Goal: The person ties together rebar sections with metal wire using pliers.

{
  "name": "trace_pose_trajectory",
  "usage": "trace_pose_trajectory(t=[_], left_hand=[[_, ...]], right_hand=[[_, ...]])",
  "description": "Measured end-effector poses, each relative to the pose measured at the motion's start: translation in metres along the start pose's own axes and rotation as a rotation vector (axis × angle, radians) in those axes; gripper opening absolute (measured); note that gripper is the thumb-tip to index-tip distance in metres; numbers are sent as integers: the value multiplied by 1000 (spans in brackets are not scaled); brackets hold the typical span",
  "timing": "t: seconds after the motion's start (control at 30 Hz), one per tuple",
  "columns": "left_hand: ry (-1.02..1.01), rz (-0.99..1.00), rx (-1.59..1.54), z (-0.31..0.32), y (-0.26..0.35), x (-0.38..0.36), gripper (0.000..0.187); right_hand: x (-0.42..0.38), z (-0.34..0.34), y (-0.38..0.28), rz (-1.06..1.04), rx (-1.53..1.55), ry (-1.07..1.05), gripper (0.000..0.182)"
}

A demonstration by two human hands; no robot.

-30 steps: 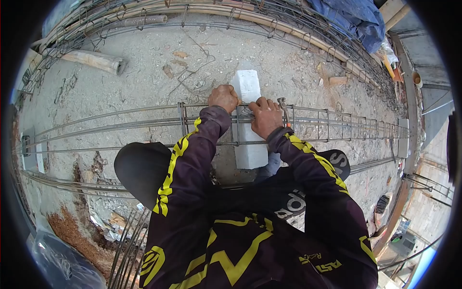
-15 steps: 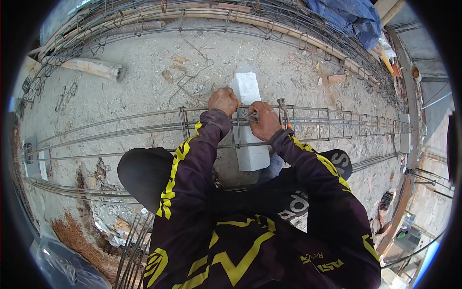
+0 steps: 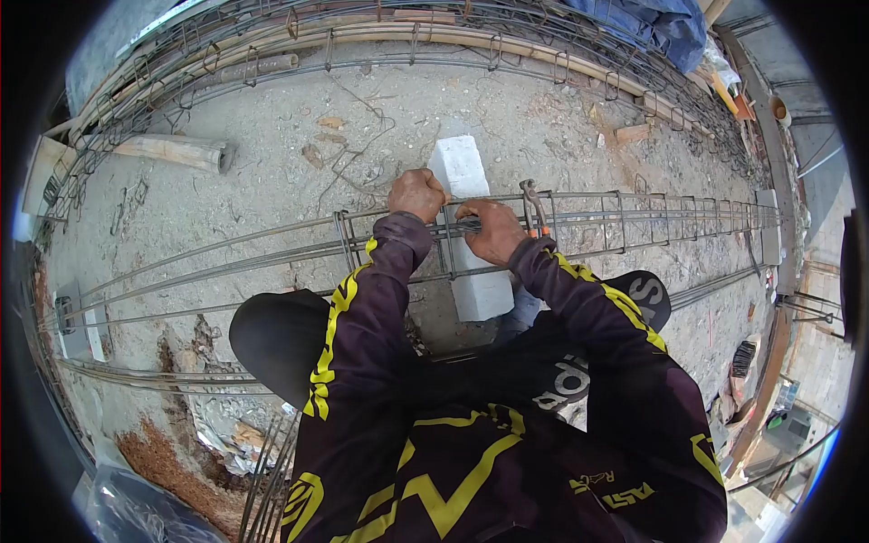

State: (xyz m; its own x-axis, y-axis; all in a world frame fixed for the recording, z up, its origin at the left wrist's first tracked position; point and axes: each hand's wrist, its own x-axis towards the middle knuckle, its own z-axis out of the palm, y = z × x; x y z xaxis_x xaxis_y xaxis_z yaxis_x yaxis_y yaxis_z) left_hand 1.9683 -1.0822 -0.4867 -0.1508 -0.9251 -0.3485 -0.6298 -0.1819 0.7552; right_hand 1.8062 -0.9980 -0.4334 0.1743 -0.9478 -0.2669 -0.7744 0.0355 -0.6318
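Observation:
Long steel bars with square stirrups [image 3: 579, 217] run across in front of me and rest over a white block [image 3: 482, 296]. At the upper bar, my left hand [image 3: 418, 195] is closed beside a stirrup, its fingers bent; what they grip is too small to make out. Just to its right, my right hand [image 3: 493, 232] curls around a small bundle of thin wire [image 3: 468, 223]. Pincers with orange handles [image 3: 534, 208] hang on the bars right beside my right hand.
More rebar cages [image 3: 416, 45] and a blue tarp [image 3: 665, 27] lie at the far side. A pipe-like piece [image 3: 176, 149] is at the upper left. Another block [image 3: 768, 226] supports the bars at the right. Loose bars [image 3: 163, 376] lie at the lower left.
The head view has shifted slightly. My left hand stays at the upper bar, and my right hand has turned a little, with the wire bundle now showing more plainly in its fingers.

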Motion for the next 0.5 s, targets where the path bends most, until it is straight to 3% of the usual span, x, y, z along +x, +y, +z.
trace_pose_trajectory(t=[0.27, 0.4, 0.5], left_hand=[[-31, -22, 0, -9, 11, -5, 24], [-49, -26, -9, -10, 11, -5, 23], [-42, -1, -2, -10, 11, -6, 22]], right_hand=[[3, -1, 1, 196, 252, 58, 36], [13, 18, 34, 241, 458, 78, 50], [16, 4, 25, 351, 518, -56, 53]])
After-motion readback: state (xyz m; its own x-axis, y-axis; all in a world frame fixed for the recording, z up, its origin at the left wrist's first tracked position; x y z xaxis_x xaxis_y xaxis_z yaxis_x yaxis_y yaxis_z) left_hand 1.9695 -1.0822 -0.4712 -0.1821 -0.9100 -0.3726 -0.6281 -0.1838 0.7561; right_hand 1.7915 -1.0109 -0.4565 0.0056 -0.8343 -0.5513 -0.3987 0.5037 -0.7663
